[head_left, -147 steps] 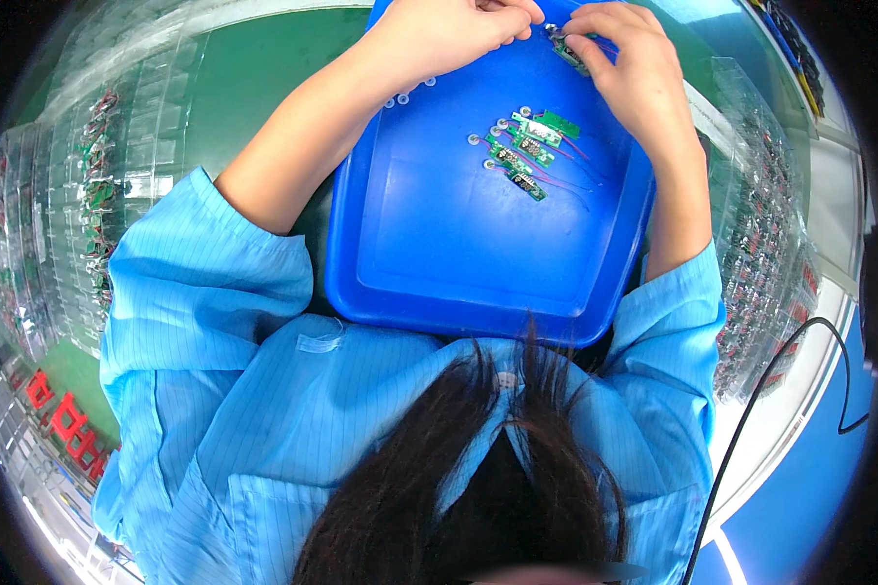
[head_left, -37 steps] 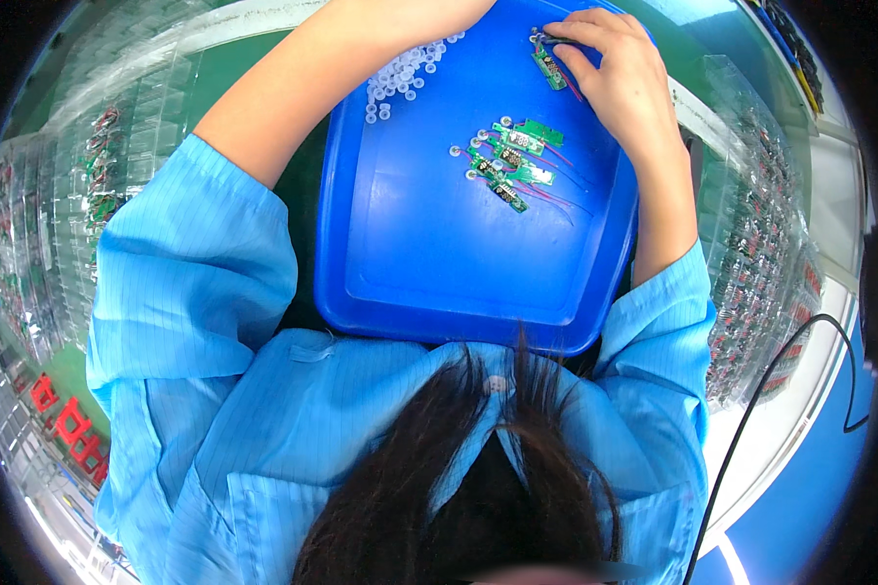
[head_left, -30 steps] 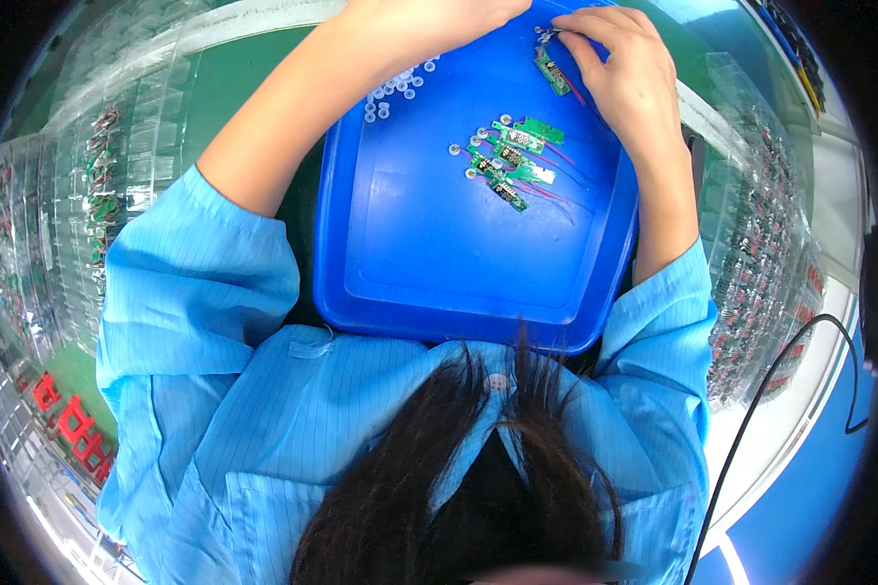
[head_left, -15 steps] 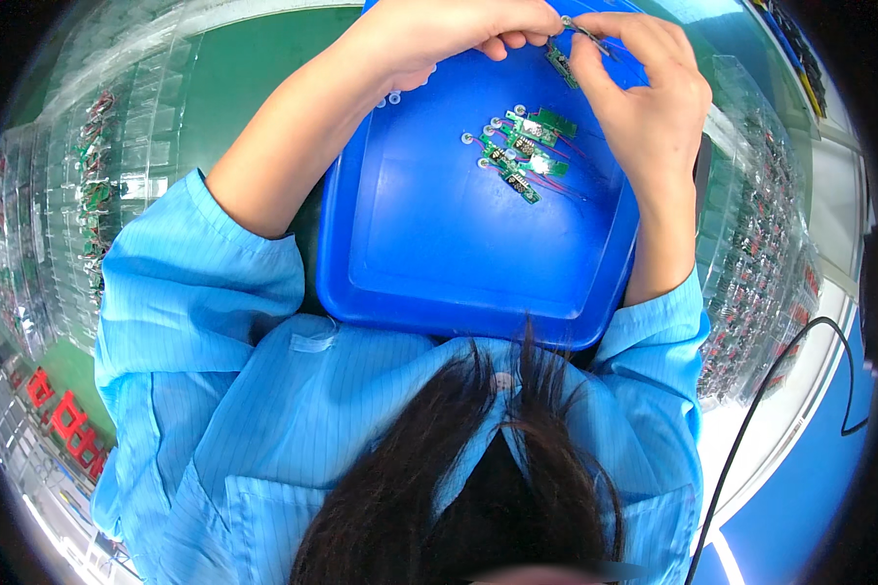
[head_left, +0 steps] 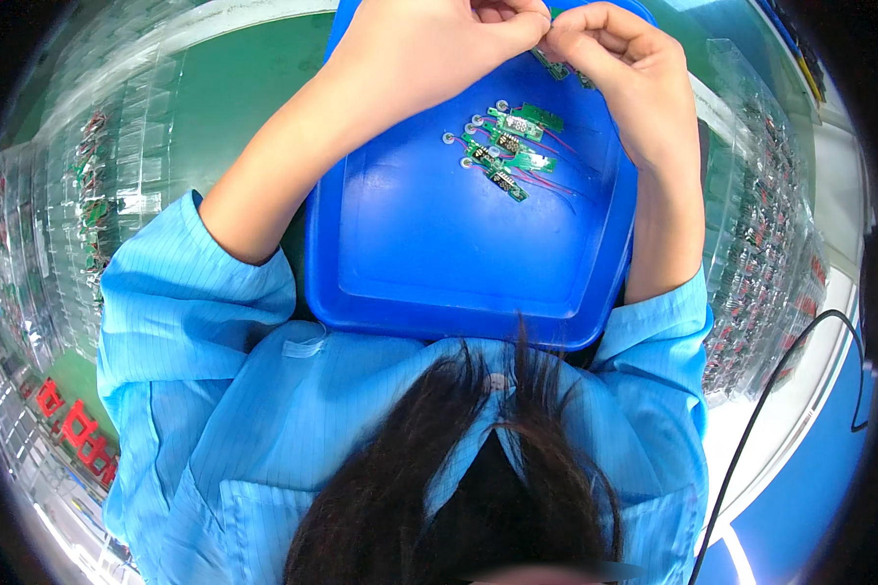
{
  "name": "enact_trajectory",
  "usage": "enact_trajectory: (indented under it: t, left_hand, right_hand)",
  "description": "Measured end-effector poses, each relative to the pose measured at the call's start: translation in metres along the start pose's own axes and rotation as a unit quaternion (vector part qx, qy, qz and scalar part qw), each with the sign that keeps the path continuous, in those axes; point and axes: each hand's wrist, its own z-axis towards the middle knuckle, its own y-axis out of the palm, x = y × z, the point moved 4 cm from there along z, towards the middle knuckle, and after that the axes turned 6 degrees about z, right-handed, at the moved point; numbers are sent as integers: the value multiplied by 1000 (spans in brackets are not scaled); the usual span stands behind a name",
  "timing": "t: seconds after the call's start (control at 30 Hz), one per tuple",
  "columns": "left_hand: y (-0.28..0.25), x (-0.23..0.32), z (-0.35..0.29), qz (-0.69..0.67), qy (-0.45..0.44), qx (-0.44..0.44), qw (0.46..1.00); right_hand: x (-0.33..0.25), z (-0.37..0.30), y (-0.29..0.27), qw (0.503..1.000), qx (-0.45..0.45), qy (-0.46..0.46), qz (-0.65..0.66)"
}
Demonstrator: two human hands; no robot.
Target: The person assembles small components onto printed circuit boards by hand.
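Observation:
Above the far end of a blue tray (head_left: 410,317), my two hands meet fingertip to fingertip. My left hand (head_left: 439,49) is closed in a pinch, and my right hand (head_left: 639,78) pinches from the other side. Between them shows a green sliver of a small circuit board (head_left: 554,13), mostly covered by fingers. Just below the fingertips is another green circuit board (head_left: 550,66); whether it is held or lying in the tray I cannot tell. Nearer, a cluster of circuit boards (head_left: 505,146) with thin red and dark wires and small round silvery discs lies in the tray.
Clear plastic trays (head_left: 98,195) filled with boards and wires are stacked at the left. More clear trays (head_left: 761,253) stand at the right. A black cable (head_left: 751,419) curves down the right side, and red parts (head_left: 78,429) sit at the lower left.
My left hand has come down and nearer, its fingertips now meeting my right hand's. My right fingers have closed in more. The tray sits slightly further left in view.

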Motion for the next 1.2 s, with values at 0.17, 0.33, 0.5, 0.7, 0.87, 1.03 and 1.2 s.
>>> enact_trajectory:
  t: [0.17, 0.33, 0.5, 0.7, 0.87, 1.03, 1.2]
  left_hand:
    - [5, 23, -15, 186, 251, 54, 948]
    - [4, 0, -3, -42, 80, 14, 996]
    - [8, -34, 13, -380, -90, -119, 913]
    - [9, -33, 14, -400, -2, -162, 902]
    - [12, -30, 9, -369, -66, -122, 919]
    - [14, -30, 9, -345, -46, -104, 931]
    - [12, -22, 10, -282, 110, -74, 950]
  right_hand:
    - [-24, -9, 9, 967, 49, -113, -225]
    - [-40, -15, 19, 924, 100, -194, -314]
    - [-5, 1, -14, 992, 22, -62, -112]
    - [-18, -3, 2, 983, 55, -109, -140]
    - [-29, -11, 10, 941, 84, -171, -280]
    - [-24, -12, 4, 900, 104, -219, -362]
    - [-37, -16, 11, 814, 82, -292, -495]
